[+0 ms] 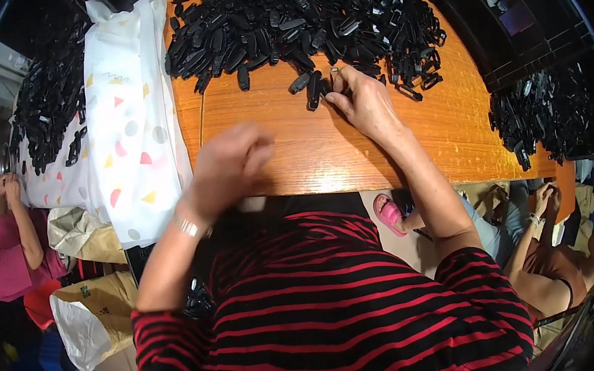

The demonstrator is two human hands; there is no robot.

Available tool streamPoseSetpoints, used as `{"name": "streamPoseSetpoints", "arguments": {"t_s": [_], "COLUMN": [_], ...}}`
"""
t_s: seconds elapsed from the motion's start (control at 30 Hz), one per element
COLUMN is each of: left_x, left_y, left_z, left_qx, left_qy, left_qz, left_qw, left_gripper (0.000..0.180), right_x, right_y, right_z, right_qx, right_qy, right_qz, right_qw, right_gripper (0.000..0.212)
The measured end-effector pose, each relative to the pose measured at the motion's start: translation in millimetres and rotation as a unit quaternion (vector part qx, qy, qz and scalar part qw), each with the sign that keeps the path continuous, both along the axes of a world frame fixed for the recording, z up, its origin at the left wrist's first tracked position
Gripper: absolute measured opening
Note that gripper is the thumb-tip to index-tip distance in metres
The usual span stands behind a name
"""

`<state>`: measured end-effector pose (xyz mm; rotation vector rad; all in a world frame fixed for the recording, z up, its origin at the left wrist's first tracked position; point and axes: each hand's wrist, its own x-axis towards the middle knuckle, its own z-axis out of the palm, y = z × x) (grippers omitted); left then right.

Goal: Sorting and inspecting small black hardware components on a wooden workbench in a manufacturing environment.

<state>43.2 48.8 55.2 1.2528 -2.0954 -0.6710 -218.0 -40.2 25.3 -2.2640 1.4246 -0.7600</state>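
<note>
A large heap of small, elongated black plastic pieces (251,27) covers the far part of the wooden table (273,166). My right hand (368,105) is at the near edge of the heap, thumb and fingers closed on one small black plastic piece (324,87), mostly hidden by the fingers. Just left of those fingertips lie a few loose pieces (312,91). My left hand (233,159) hovers over the near left of the table, smeared by motion. Whether it holds anything does not show.
A white patterned plastic sheet (135,130) borders the table on the left, with more black pieces (50,113) beyond it. At the right stand a black bin (511,18) and another heap (549,108). People work on both sides. A paper sack (96,308) is at lower left.
</note>
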Motion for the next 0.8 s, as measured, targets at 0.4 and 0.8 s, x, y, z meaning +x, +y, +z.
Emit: {"name": "streamPoseSetpoints", "arguments": {"t_s": [0.4, 0.8], "left_x": [-59, -28], "left_y": [-91, -66], "left_z": [-46, -21], "left_qx": [-0.17, 0.276], "left_qy": [-0.071, 0.421], "left_qz": [0.073, 0.05], "left_qw": [0.98, 0.862], "left_gripper": [0.021, 0.024], "right_x": [-5, 45], "right_y": [30, 19], "right_z": [10, 7], "right_qx": [-0.019, -0.112], "right_qy": [-0.028, -0.168], "right_qz": [-0.024, 0.027], "right_qw": [0.999, 0.979], "right_gripper": [0.033, 0.021]}}
